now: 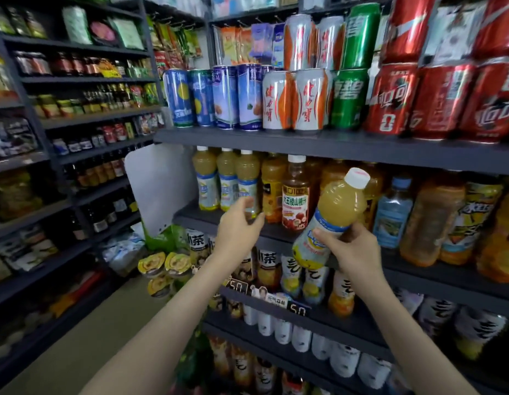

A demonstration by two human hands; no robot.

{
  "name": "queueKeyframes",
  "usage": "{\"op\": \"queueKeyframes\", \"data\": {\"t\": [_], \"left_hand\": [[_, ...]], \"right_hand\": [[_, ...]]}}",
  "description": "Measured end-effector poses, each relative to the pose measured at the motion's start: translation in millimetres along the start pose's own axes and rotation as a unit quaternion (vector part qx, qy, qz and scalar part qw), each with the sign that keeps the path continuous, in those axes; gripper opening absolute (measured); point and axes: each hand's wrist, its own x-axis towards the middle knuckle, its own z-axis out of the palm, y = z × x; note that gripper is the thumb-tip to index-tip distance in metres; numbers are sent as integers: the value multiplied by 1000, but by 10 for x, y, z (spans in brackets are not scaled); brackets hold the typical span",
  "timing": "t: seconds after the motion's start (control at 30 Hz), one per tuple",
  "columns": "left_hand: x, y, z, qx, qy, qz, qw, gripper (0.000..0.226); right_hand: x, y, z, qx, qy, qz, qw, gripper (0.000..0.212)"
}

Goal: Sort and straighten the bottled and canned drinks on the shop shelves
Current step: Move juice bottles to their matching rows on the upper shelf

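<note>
My right hand (pixel 352 249) grips a yellow juice bottle (pixel 331 218) with a white cap by its lower label, tilted to the right in front of the middle shelf (pixel 276 233). My left hand (pixel 238 226) reaches to the row of three matching yellow juice bottles (pixel 227 181) at the shelf's left end, its fingers curled around the base of the rightmost one. A brown hawthorn juice bottle (pixel 295 195) stands between my hands. Cans (pixel 293 101) fill the shelf above.
A white divider panel (pixel 159 183) closes the shelf's left end. Orange and blue bottles (pixel 393 212) stand to the right. Tea bottles (pixel 264 266) with price tags fill the lower shelves. Another rack of jars (pixel 85 101) stands left across the aisle floor.
</note>
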Motion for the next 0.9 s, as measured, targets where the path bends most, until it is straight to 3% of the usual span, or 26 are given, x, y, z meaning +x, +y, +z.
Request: {"op": "queueKeyframes", "data": {"t": [0.47,0.73,0.9], "left_hand": [[1016,-803,309,60,-38,68,995,49],[1404,-687,204,12,-73,225,972,57],[1519,-494,297,42,-140,190,971,75]], "right_hand": [[411,252,624,-32,59,-45,997,39],[385,253,1157,-7,172,-30,985,32],[338,189,1211,-25,217,-36,975,31]]}}
